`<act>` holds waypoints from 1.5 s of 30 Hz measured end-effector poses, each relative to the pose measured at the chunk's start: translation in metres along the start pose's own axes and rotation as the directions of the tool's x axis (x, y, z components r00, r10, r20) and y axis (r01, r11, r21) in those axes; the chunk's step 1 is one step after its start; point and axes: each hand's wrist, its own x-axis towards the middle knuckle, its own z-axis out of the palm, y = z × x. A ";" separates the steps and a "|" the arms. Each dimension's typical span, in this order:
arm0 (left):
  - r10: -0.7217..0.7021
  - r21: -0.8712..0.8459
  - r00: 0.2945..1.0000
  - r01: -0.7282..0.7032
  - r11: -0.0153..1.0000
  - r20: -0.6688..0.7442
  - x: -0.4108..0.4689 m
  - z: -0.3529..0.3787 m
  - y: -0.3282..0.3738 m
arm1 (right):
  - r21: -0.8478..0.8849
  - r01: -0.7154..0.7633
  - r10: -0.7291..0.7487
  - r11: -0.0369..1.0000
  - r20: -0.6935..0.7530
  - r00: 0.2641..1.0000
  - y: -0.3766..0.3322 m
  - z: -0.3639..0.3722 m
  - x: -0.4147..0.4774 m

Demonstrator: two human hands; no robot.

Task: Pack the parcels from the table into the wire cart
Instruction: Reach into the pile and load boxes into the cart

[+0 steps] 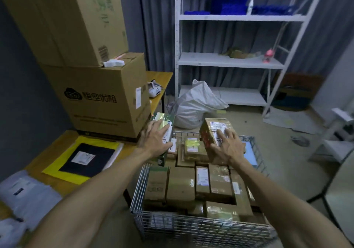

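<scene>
- Parcels: two are in hand and the rest are packed in the wire cart [191, 226] or lying on the table [49, 150].
- We see a green parcel [164, 118] at the far left corner of the cart, standing on end just beside the table edge.
- The left hand [155, 138] grasps it: fingers spread over its upper face, thumb round the right side.
- We can't tell whether its lower end rests on the cart rim or hangs clear of it.
- The brown parcel [208, 130] is tilted above the far right part of the cart, label face up.
- The right hand [228, 146] grasps it from above, with fingers splayed across the label and the thumb on the near left edge.
- The cart sits right of the table, near centre, filled with brown boxes [181, 186] packed side by side, most with white labels.
- On the table, near left, a black mailer [92, 159] lies on a yellow mailer [63, 173].
- Grey poly bags [24, 192] lie nearer us at the left edge.
- At the far end of the table a large carton [99, 98] stands with a second carton [67, 17] stacked on top.
- A white handheld device [154, 90] sits beside them on the far corner.
- On the floor beyond the cart there is a white sack [193, 107].
- At far right a white shelf rack [229, 60] stands against a curtain, with blue items [235, 0] on its top shelf.
</scene>
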 end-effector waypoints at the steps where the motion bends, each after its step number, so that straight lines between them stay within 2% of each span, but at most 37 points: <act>1: 0.022 0.008 1.000 -0.022 1.000 0.006 0.006 0.007 0.016 | -0.001 -0.021 0.021 1.000 -0.004 1.000 0.019 -0.001 0.000; 8: 0.088 0.023 0.995 -0.089 0.996 0.047 0.038 0.049 0.101 | -0.079 -0.092 0.094 0.993 0.018 0.995 0.119 0.002 -0.010; 15: 0.186 0.001 0.974 -0.187 0.982 0.127 0.066 0.091 0.159 | -0.023 -0.188 0.189 0.982 0.046 0.981 0.180 0.020 -0.013; 36: 0.232 -0.111 0.900 -0.206 0.972 0.369 0.172 0.229 0.190 | -0.168 -0.307 0.333 0.937 0.158 0.930 0.239 0.090 0.054; 42: 0.158 -0.120 0.881 -0.116 0.986 0.445 0.168 0.279 0.190 | -0.131 -0.300 0.325 0.945 0.271 0.906 0.243 0.139 0.060; 45: 0.105 -0.112 0.867 -0.057 0.992 0.488 0.167 0.302 0.196 | -0.050 -0.312 0.313 0.949 0.287 0.905 0.249 0.171 0.065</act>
